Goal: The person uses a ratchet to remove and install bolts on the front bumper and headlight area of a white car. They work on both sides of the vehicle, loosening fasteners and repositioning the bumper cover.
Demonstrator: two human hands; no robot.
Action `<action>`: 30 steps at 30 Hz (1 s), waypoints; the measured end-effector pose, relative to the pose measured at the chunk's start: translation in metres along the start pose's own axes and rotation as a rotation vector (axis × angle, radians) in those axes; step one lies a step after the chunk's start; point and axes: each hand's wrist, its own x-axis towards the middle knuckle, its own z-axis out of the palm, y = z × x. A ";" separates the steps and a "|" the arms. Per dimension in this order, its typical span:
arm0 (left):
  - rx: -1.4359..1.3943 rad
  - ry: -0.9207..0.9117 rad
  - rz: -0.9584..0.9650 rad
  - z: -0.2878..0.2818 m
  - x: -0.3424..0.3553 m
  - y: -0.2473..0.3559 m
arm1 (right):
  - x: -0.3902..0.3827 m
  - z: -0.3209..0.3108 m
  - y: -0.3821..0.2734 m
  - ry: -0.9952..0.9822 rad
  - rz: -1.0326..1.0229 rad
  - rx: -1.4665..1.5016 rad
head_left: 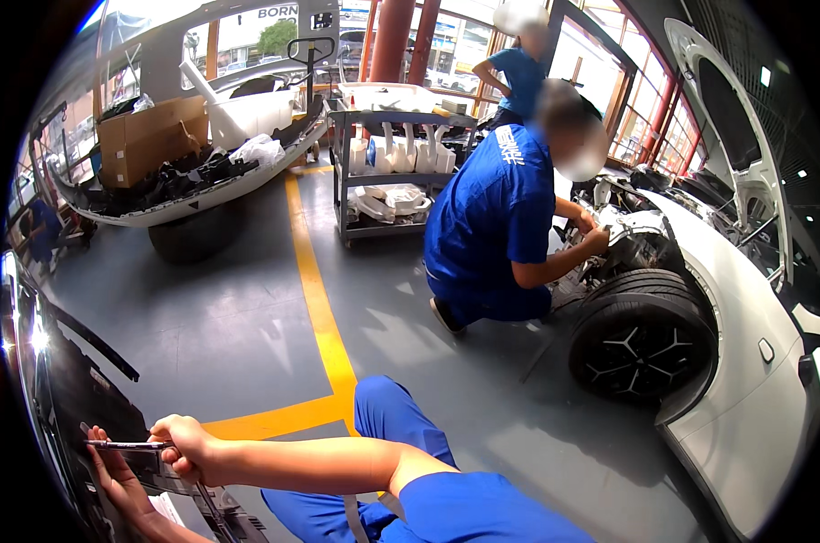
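At the lower left, my right hand [188, 446] is closed round a hand tool with a long thin metal shaft [129, 445]. The shaft points left, toward a dark car body part [89, 389]. My left hand [120, 480] is just below it, its fingers stretched out and lying beside the shaft's far end and against the dark part. Whether those fingertips pinch the shaft is hard to see. My right arm reaches across from the lower right. What the tool's tip meets is hidden by the fingers.
A co-worker in blue [496, 208] crouches at a white car's opened front, by its wheel [643, 348]. Another person [519, 77] stands behind. A grey cart [338, 172] holds white parts. A large bumper [157, 217] carries a cardboard box [147, 136]. Yellow lines [315, 299] mark the floor.
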 end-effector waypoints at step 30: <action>-0.033 -0.014 -0.036 0.006 0.004 -0.010 | -0.010 0.001 0.007 0.149 -0.863 -0.732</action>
